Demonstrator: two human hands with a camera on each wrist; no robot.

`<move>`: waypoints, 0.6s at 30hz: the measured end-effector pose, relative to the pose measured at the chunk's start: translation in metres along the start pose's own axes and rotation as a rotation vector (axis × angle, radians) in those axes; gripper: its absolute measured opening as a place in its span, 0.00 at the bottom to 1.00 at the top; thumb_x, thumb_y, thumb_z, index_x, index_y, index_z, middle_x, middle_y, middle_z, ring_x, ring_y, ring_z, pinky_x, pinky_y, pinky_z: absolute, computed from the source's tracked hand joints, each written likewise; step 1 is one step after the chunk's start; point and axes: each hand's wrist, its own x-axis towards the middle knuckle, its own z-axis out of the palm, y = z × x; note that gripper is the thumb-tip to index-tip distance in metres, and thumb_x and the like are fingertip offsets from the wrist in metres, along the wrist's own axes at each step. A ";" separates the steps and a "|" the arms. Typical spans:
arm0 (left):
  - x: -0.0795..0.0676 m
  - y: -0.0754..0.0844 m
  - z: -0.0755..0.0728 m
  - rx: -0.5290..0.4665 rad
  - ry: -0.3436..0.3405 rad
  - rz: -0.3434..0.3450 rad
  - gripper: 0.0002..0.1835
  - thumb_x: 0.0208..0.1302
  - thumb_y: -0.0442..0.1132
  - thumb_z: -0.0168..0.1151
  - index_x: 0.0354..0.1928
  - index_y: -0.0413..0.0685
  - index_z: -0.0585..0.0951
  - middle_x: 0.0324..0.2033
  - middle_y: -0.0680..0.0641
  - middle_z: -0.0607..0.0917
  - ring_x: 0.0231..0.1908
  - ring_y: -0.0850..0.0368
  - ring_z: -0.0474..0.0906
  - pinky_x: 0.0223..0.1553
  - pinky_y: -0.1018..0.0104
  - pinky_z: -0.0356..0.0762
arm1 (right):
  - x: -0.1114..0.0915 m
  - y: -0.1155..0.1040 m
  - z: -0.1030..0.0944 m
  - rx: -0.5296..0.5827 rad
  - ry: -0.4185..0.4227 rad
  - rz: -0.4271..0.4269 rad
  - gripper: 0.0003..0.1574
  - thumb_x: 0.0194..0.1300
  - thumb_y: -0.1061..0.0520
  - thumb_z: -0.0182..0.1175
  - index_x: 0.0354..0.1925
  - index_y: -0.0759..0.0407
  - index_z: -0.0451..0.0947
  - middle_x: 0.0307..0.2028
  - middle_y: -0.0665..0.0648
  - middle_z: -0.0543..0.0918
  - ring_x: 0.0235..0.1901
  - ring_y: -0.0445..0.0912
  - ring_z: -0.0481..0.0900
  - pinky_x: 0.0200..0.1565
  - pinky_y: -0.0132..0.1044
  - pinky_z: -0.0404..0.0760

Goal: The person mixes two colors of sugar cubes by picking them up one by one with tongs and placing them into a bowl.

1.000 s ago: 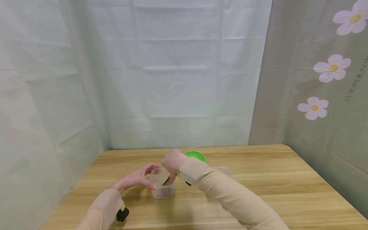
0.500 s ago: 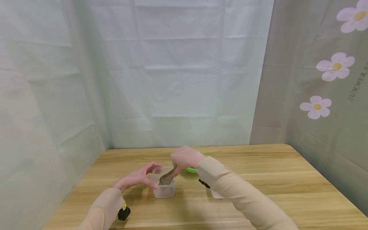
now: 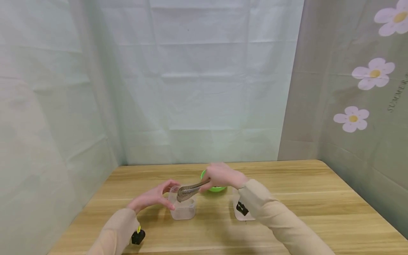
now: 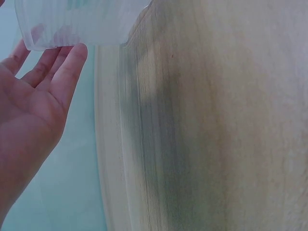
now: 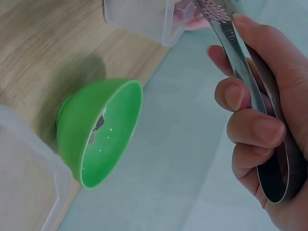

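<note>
My right hand [image 3: 220, 175] grips perforated metal tongs [image 3: 191, 190] by their handles, fingers wrapped round them in the right wrist view. The heads of the tongs are close together, tilted down to the left over a translucent plastic container [image 3: 184, 213]. My left hand [image 3: 154, 197] holds this container from its left side, thumb on the near wall and fingers towards the far side. In the left wrist view, fingertips lie against its wall. Just beyond my right hand stands a green bowl [image 5: 82, 113] with a dark piece [image 5: 99, 122] and small white bits inside.
A second translucent container [image 3: 241, 216] stands right of centre, partly hidden by my right sleeve. A wrist camera [image 3: 138, 236] sits on each forearm. The wooden table [image 3: 306, 198] ends at a pale curtain [image 3: 204, 106] behind and at the sides.
My right hand has lifted the tongs up and to the right, out of the left container. More of the bowl and right container shows. My left hand keeps its hold.
</note>
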 end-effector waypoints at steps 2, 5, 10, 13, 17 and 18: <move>0.000 -0.001 0.000 -0.001 0.002 0.001 0.42 0.43 0.38 0.72 0.60 0.40 0.61 0.57 0.41 0.65 0.59 0.40 0.55 0.54 0.41 0.55 | -0.004 0.001 -0.001 0.030 0.017 -0.013 0.25 0.57 0.42 0.60 0.10 0.46 0.65 0.09 0.40 0.54 0.11 0.34 0.49 0.15 0.27 0.49; 0.000 -0.002 0.000 -0.004 0.006 -0.001 0.42 0.42 0.38 0.72 0.60 0.41 0.62 0.57 0.41 0.65 0.59 0.40 0.56 0.54 0.42 0.55 | -0.010 0.004 -0.005 0.048 0.051 -0.038 0.25 0.57 0.43 0.60 0.10 0.47 0.65 0.08 0.39 0.55 0.10 0.33 0.50 0.15 0.26 0.50; 0.000 -0.002 0.001 -0.007 0.011 0.002 0.41 0.43 0.37 0.72 0.60 0.40 0.62 0.57 0.40 0.65 0.58 0.41 0.56 0.55 0.43 0.55 | -0.025 0.016 -0.010 0.044 0.096 0.000 0.19 0.57 0.45 0.61 0.14 0.45 0.73 0.07 0.38 0.59 0.10 0.33 0.51 0.15 0.27 0.49; 0.000 -0.001 0.002 -0.009 0.009 0.004 0.41 0.43 0.36 0.71 0.60 0.38 0.61 0.57 0.39 0.65 0.58 0.41 0.56 0.55 0.42 0.54 | -0.036 0.026 -0.013 0.064 0.104 0.046 0.13 0.57 0.45 0.61 0.19 0.44 0.79 0.09 0.36 0.65 0.11 0.33 0.52 0.15 0.28 0.50; 0.000 -0.001 0.001 -0.016 0.006 0.002 0.41 0.44 0.35 0.71 0.60 0.38 0.60 0.58 0.37 0.64 0.58 0.40 0.56 0.55 0.41 0.54 | -0.050 0.040 -0.015 0.101 0.119 0.083 0.09 0.57 0.46 0.62 0.26 0.47 0.84 0.12 0.36 0.70 0.10 0.33 0.55 0.15 0.27 0.53; 0.000 -0.001 0.001 -0.015 0.007 0.001 0.41 0.44 0.36 0.71 0.60 0.39 0.61 0.58 0.37 0.64 0.58 0.41 0.56 0.54 0.41 0.54 | -0.053 0.043 -0.016 0.102 0.123 0.096 0.10 0.57 0.46 0.62 0.24 0.47 0.83 0.11 0.36 0.68 0.10 0.33 0.54 0.15 0.28 0.52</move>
